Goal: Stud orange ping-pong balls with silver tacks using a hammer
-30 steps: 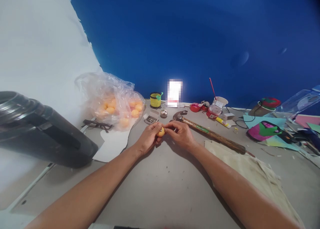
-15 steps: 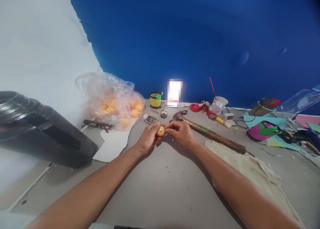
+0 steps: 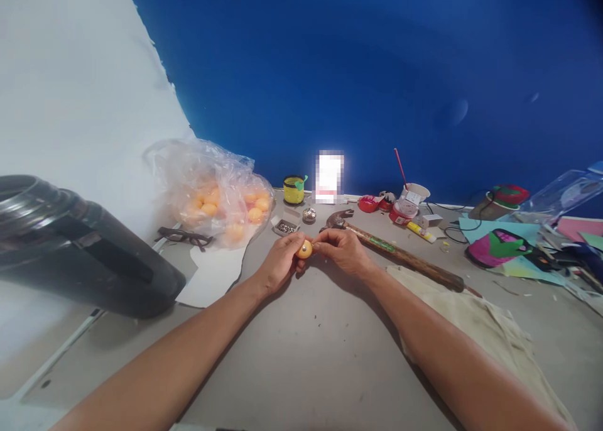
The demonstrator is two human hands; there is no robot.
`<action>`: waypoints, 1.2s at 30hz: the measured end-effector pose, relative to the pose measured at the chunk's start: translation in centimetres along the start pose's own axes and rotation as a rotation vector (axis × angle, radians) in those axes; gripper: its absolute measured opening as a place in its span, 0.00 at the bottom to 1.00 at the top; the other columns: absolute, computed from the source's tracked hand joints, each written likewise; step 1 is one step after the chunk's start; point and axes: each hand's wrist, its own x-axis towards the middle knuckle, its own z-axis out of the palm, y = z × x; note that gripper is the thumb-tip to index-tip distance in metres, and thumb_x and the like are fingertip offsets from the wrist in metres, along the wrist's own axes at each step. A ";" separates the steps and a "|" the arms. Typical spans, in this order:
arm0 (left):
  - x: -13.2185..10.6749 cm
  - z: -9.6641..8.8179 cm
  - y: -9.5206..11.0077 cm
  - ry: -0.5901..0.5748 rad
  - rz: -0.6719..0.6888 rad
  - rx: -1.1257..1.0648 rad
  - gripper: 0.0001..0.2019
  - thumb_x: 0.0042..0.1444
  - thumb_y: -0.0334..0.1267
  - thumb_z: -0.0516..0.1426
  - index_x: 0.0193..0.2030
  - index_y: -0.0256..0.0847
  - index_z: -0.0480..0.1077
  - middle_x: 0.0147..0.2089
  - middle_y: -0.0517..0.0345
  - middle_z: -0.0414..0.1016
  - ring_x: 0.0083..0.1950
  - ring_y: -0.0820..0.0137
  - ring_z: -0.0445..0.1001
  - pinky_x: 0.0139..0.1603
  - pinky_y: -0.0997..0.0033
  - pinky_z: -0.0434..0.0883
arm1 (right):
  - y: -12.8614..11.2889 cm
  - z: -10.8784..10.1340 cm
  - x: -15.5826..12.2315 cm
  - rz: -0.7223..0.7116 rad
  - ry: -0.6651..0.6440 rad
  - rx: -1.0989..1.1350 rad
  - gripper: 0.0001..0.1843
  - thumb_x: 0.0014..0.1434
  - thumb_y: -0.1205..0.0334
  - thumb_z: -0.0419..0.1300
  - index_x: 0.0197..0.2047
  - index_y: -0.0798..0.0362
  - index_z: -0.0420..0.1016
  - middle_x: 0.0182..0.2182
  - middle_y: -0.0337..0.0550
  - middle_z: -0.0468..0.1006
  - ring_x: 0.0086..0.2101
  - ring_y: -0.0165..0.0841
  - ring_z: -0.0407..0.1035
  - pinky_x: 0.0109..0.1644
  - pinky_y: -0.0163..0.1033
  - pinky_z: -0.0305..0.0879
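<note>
While my left hand (image 3: 281,259) pinches the small, round orange-yellow ball (image 3: 307,252) above the grey surface (image 3: 301,362), seemingly to keep its silver stud (image 3: 304,248) facing me, my right hand (image 3: 346,250) has its fingertips pressed together at the ball's edge, on what I cannot tell. Just beyond sits the small open cardboard box of metallic bits (image 3: 285,226), probably for easy reach; behind everything rises the deep-blue wall (image 3: 330,73), meeting the white wall (image 3: 80,73) at left.

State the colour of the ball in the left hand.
The ball is yellow-orange with a silvery spot; see the head view.
</note>
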 end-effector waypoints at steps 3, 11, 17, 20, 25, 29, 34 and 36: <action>-0.1 0.1 0.1 0.000 -0.001 0.004 0.20 0.56 0.53 0.66 0.40 0.36 0.72 0.26 0.63 0.67 0.19 0.77 0.65 0.19 0.76 0.63 | 0.1 -0.1 0.1 0.007 -0.002 -0.035 0.13 0.57 0.52 0.68 0.30 0.53 0.80 0.23 0.39 0.75 0.25 0.31 0.66 0.32 0.41 0.63; 0.0 0.1 0.0 0.014 0.010 0.017 0.23 0.55 0.57 0.66 0.42 0.36 0.71 0.26 0.62 0.69 0.20 0.76 0.65 0.18 0.76 0.64 | 0.1 -0.3 0.1 0.028 -0.076 0.027 0.15 0.58 0.50 0.69 0.31 0.54 0.80 0.22 0.38 0.74 0.24 0.30 0.65 0.32 0.40 0.59; 0.1 0.0 -0.2 0.030 0.011 0.045 0.24 0.54 0.58 0.66 0.40 0.36 0.72 0.26 0.62 0.68 0.20 0.76 0.66 0.19 0.76 0.65 | 0.1 -0.1 0.0 0.040 -0.110 0.023 0.14 0.58 0.51 0.68 0.30 0.54 0.79 0.24 0.40 0.76 0.26 0.31 0.66 0.33 0.40 0.59; 0.1 -0.1 -0.3 0.017 0.020 0.045 0.24 0.54 0.59 0.66 0.40 0.36 0.72 0.26 0.62 0.68 0.20 0.76 0.66 0.19 0.76 0.65 | 0.0 -0.1 0.0 0.038 -0.110 0.020 0.15 0.58 0.50 0.68 0.30 0.54 0.79 0.24 0.40 0.76 0.26 0.31 0.66 0.33 0.40 0.59; 0.2 -0.1 -0.3 0.000 0.020 0.055 0.24 0.55 0.59 0.65 0.40 0.37 0.72 0.27 0.61 0.69 0.21 0.76 0.66 0.20 0.75 0.66 | -0.2 -0.2 -0.1 0.054 -0.118 -0.001 0.16 0.58 0.49 0.68 0.30 0.54 0.78 0.23 0.40 0.76 0.26 0.31 0.65 0.32 0.40 0.58; 0.3 -0.2 -0.4 -0.011 0.028 0.067 0.24 0.55 0.58 0.66 0.41 0.37 0.73 0.27 0.60 0.71 0.21 0.76 0.66 0.21 0.75 0.66 | -0.2 -0.2 0.0 0.069 -0.115 -0.014 0.17 0.58 0.48 0.68 0.30 0.54 0.78 0.23 0.40 0.76 0.26 0.31 0.65 0.32 0.40 0.58; 0.2 -0.2 -0.6 -0.012 0.045 0.083 0.23 0.56 0.58 0.65 0.41 0.37 0.73 0.27 0.60 0.71 0.21 0.76 0.66 0.22 0.75 0.67 | 0.0 -0.3 -0.1 0.071 -0.125 -0.025 0.16 0.59 0.49 0.68 0.30 0.54 0.78 0.24 0.41 0.76 0.26 0.30 0.65 0.32 0.40 0.57; 0.2 -0.2 -0.6 -0.016 0.053 0.090 0.23 0.56 0.57 0.65 0.41 0.36 0.74 0.27 0.60 0.71 0.21 0.76 0.66 0.22 0.75 0.67 | 0.0 -0.4 -0.1 0.070 -0.130 -0.028 0.17 0.59 0.48 0.68 0.30 0.54 0.78 0.24 0.41 0.76 0.26 0.30 0.65 0.32 0.40 0.57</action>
